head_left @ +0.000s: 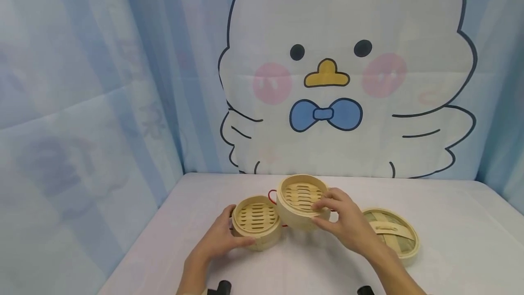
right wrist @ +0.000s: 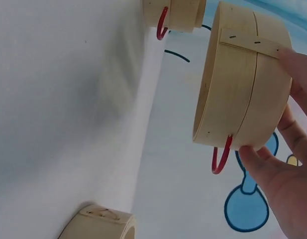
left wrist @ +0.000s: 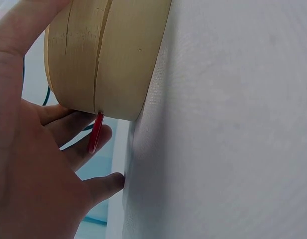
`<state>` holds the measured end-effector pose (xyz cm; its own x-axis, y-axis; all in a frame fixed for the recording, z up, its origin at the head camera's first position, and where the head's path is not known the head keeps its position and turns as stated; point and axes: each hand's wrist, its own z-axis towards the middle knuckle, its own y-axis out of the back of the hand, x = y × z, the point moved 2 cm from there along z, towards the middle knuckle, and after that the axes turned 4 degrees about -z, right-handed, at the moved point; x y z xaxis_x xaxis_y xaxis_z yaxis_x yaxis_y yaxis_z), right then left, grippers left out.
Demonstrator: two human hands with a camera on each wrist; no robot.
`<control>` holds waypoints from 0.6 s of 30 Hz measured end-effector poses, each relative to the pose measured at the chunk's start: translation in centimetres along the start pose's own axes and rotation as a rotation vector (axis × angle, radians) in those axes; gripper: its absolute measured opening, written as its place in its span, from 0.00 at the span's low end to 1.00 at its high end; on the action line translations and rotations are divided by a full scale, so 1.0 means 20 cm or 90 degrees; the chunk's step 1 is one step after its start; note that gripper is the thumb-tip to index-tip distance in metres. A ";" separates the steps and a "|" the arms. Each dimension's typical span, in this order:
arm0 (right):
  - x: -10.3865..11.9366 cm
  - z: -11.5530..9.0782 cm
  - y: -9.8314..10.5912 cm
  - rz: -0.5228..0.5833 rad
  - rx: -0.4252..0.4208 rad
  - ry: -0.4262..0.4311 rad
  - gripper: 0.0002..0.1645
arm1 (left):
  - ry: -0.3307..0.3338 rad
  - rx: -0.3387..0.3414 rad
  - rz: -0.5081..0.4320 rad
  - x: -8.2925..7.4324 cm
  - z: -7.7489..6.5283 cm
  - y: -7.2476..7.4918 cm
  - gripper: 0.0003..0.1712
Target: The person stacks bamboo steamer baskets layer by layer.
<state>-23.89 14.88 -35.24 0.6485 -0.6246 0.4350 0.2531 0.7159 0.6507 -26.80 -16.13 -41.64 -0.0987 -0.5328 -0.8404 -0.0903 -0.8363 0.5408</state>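
Observation:
Two round bamboo steamer baskets with slatted floors and red side loops are at the hands. One steamer basket (head_left: 257,217) stands on the table, and the left hand (head_left: 223,236) holds it, thumb at its near side and fingers round its left. Its wall and a red loop (left wrist: 96,133) show in the left wrist view. Raised off the table, the other steamer basket (head_left: 300,199) is held by its rim in the right hand (head_left: 341,217). In the right wrist view this lifted basket (right wrist: 243,79) is tilted, with a red loop (right wrist: 222,157) hanging from its wall.
A woven bamboo lid (head_left: 390,236) with a strap handle lies on the table (head_left: 311,267), right of the right hand. Behind the table hangs a blue and white curtain (head_left: 196,81) with a cartoon bird. Two dark objects (head_left: 224,287) poke in at the bottom edge.

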 end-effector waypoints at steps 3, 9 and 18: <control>0.01 0.02 -0.02 0.010 0.004 0.005 0.14 | 0.002 0.000 -0.003 0.00 0.00 0.00 0.69; 0.03 0.07 -0.06 0.032 0.008 0.006 0.12 | 0.004 -0.001 -0.008 -0.02 -0.01 0.00 0.68; 0.07 0.12 -0.13 0.049 0.014 0.000 0.11 | -0.014 0.000 -0.008 -0.02 -0.01 0.01 0.67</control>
<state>-25.37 11.36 -34.79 0.6648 -0.5686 0.4845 0.1874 0.7548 0.6287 -26.52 -16.06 -41.22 -0.1198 -0.5186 -0.8466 -0.0916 -0.8433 0.5296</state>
